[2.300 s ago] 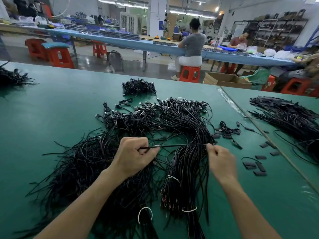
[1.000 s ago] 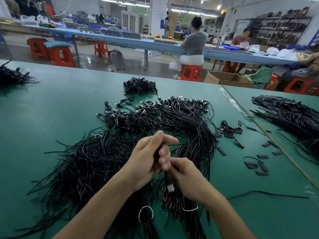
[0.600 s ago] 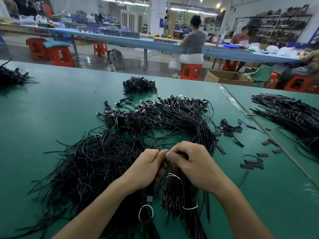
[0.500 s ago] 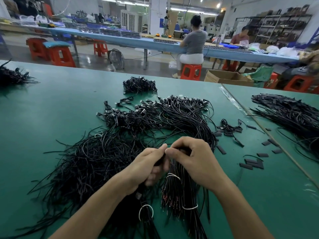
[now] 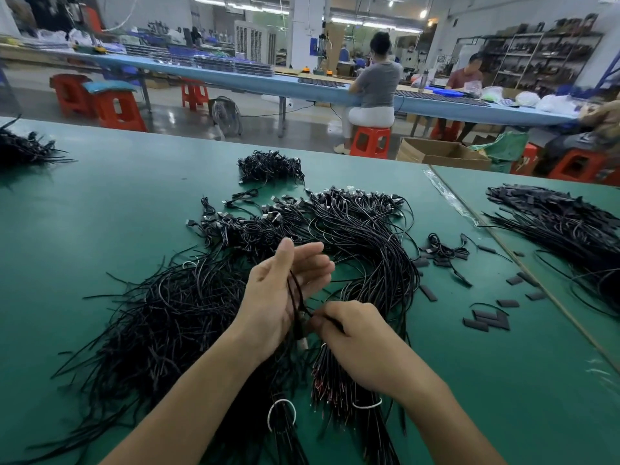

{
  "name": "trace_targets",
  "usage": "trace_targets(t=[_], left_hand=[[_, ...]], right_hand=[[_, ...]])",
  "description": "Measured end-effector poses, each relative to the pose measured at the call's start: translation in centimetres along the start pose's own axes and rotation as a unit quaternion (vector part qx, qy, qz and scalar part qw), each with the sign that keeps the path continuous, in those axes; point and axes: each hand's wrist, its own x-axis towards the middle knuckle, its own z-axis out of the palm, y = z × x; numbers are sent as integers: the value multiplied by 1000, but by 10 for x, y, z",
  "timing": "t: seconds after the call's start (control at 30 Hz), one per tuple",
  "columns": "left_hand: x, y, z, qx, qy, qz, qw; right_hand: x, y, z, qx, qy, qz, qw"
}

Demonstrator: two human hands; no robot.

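- Right now the left hand stands upright above the tabletop, fingers straight, with a thin black cable looped across its open palm.
- Just beside the heel of that palm, the right hand is curled and pinches the same cable between thumb and fingertips.
- The cable's silver plug dangles below the two hands.
- Underneath sprawls a loose heap of wires; short black sleeves lie scattered to the right.
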Motion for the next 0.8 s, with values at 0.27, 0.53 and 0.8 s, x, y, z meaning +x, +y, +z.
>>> trace_targets(t=[0.27, 0.53, 0.8], left_hand=[[-18, -7, -6, 311, -115, -71, 941], [-14, 18, 1, -103, -214, -196, 952], [2, -4, 1, 77, 6, 25, 997]], right_hand=[[4, -5, -28, 16, 99, -61, 993], [10, 3, -8, 165, 141, -53, 975], [2, 5, 9, -34, -6, 10, 999]])
